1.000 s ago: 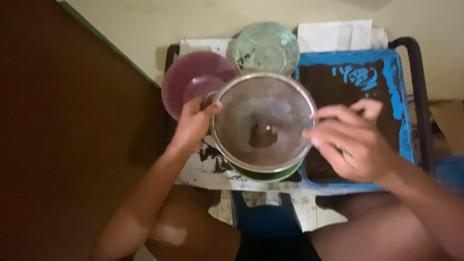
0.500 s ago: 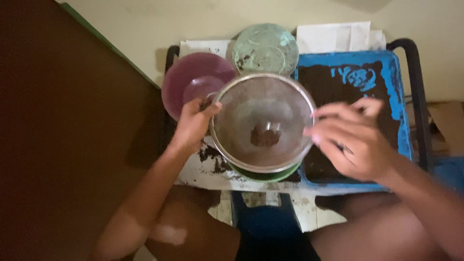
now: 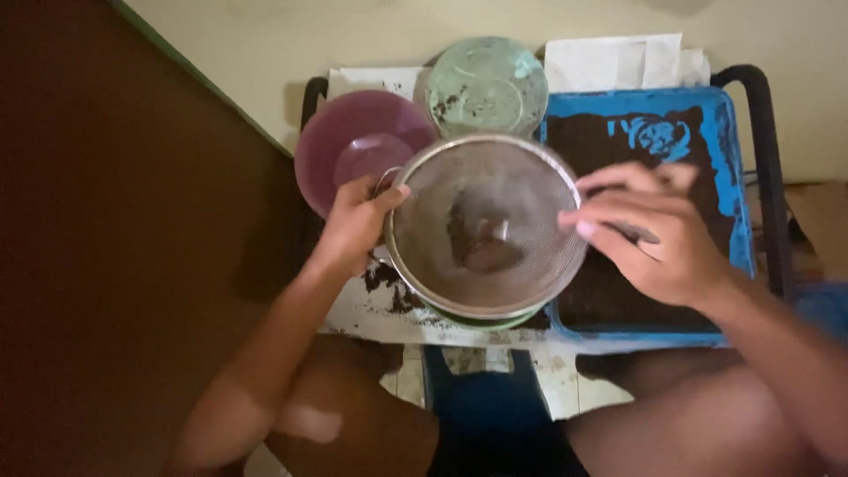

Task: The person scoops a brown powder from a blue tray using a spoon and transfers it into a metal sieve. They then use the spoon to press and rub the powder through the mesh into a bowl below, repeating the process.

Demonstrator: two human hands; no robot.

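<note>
A round metal mesh sieve (image 3: pixel 486 225) with a clump of dark soil in its middle is held over a green bowl (image 3: pixel 481 316), of which only a sliver of rim shows. My left hand (image 3: pixel 353 221) grips the sieve's left rim. My right hand (image 3: pixel 658 234) holds its right rim, fingers spread over the edge. The sieve sits level above the small table (image 3: pixel 371 309), which has dark soil crumbs scattered on it.
A purple bowl (image 3: pixel 353 150) lies at the back left and a pale green lid or plate (image 3: pixel 486 84) behind the sieve. A blue tray (image 3: pixel 733 168) of dark soil sits on the right, white paper (image 3: pixel 618 62) behind it. A dark wall runs along the left.
The soil clump in the sieve has shifted and spread slightly. Both hands stay on the rim in nearly the same places.
</note>
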